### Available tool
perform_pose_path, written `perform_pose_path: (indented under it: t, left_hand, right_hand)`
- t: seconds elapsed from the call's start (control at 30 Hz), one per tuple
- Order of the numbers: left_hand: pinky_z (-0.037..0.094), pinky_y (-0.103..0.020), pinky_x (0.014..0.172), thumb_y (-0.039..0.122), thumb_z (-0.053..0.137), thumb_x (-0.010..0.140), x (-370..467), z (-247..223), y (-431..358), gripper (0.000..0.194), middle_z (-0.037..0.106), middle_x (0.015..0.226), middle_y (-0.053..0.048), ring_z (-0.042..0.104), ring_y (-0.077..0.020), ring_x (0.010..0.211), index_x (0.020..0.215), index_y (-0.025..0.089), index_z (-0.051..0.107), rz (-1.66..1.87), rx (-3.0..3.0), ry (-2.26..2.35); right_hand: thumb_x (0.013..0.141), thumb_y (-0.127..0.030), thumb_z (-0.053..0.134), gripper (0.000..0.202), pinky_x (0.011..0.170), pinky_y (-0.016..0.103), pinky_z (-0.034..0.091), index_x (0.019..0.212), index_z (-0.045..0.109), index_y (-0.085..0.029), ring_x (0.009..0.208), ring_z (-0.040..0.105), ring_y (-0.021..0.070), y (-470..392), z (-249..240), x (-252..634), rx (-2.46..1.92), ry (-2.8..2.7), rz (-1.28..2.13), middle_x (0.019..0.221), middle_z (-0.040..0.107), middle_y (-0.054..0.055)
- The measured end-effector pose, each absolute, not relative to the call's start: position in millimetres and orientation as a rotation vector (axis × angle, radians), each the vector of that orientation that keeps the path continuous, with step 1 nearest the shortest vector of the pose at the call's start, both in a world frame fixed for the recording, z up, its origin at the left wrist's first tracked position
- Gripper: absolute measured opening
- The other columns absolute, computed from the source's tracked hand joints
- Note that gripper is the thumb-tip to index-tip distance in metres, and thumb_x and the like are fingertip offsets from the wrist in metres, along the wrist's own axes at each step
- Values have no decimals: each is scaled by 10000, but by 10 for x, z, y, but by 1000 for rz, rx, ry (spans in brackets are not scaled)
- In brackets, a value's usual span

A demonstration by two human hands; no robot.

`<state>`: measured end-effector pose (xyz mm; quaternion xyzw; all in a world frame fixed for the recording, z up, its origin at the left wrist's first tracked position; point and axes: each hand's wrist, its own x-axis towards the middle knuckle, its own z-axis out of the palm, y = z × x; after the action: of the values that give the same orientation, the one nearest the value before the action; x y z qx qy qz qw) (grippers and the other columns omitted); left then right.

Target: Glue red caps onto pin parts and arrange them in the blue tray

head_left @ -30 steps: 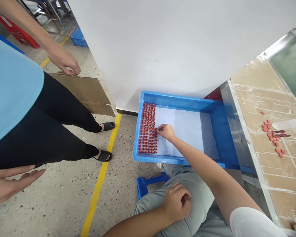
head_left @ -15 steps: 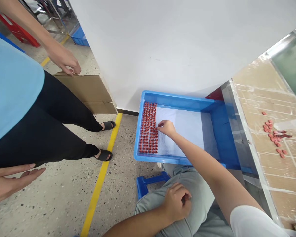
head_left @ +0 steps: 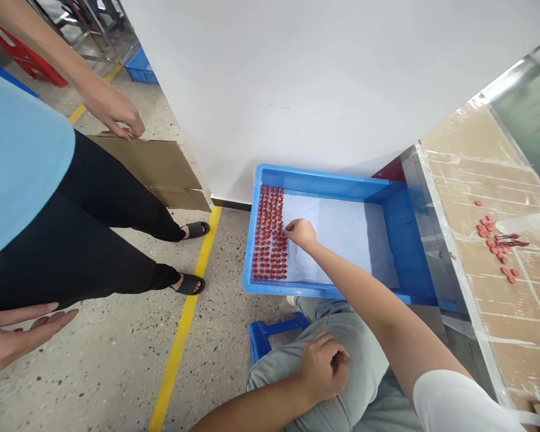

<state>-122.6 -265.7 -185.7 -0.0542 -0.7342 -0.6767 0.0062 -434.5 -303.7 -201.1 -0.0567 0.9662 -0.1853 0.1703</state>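
Observation:
Inside the blue tray, small red pieces stand in close rows at the left end, on a white sheet. My right hand reaches over the sheet with thumb and fingers pinched at the right edge of the rows; whatever is between the fingertips is too small to make out. My left hand rests on my thigh with its fingers curled, and what they hold, if anything, is hidden.
A person in a blue top stands at left, one hand by a cardboard piece. Red discs and thin dark-red pieces lie on the right-hand table. A blue stool is below the tray.
The whole view has shifted slightly. My right hand stays pinched at the edge of the rows, and my left hand has not visibly moved.

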Motion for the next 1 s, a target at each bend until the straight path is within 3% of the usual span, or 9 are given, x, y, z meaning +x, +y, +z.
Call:
perform_pose_path:
  t: [0.3,0.57,0.67,0.77,0.83,0.93,1.0]
  left_hand:
    - [506,-360,681,9,525,584,-1189,-1880,-2653,307,607,731,-38,599,-223,724,812,205,583,-2115,-158,-2303]
    - [454,-289,589,22,524,661,-1293,-1736,-2721,217,614,705,-36,580,-188,673,770,178,627,-2271,-27,-2280]
    - [477,-275,631,58,500,767,-1474,-1345,-2779,186,649,762,-38,600,-168,715,818,169,640,-2416,-57,-2229]
    - [518,-315,744,160,496,896,-1694,-625,-2870,175,659,868,-55,619,-169,812,956,185,659,-2725,-358,-1916]
    - [530,-327,729,238,495,948,-1798,-70,-2935,199,665,916,-56,622,-165,819,1043,225,669,-2866,-647,-1655]
    - [535,-329,638,447,505,954,-1824,595,-3027,253,664,865,-8,631,-163,776,1143,351,644,-2824,-964,-1426]
    - [530,-336,616,528,473,946,-1802,821,-3105,303,663,879,-4,653,-187,846,1136,369,647,-2676,-1034,-1595]
  right_hand:
    - [742,-387,705,165,758,277,532,790,749,-234,853,706,218,-3035,-1920,-4299,-73,2767,-572,855,754,72]
    - [826,-403,608,223,753,238,514,819,733,-219,802,704,175,-2536,-1524,-3882,60,2829,-851,841,760,37]
    - [845,-433,578,263,706,238,522,837,731,-218,741,704,170,-1997,-1291,-3340,202,2861,-940,782,755,24]
    - [843,-508,557,318,619,262,532,823,716,-234,658,691,186,-1381,-1076,-2566,502,2882,-1065,696,735,32]
    - [820,-553,566,326,587,288,537,808,709,-260,616,681,195,-1023,-957,-1981,765,2856,-1186,676,724,31]
    - [797,-568,577,308,585,345,557,780,701,-287,602,686,226,-638,-821,-1114,1142,2775,-1290,693,726,40]
    - [781,-581,578,293,596,387,569,755,698,-315,614,696,259,-475,-753,-589,1344,2725,-1283,665,714,41]
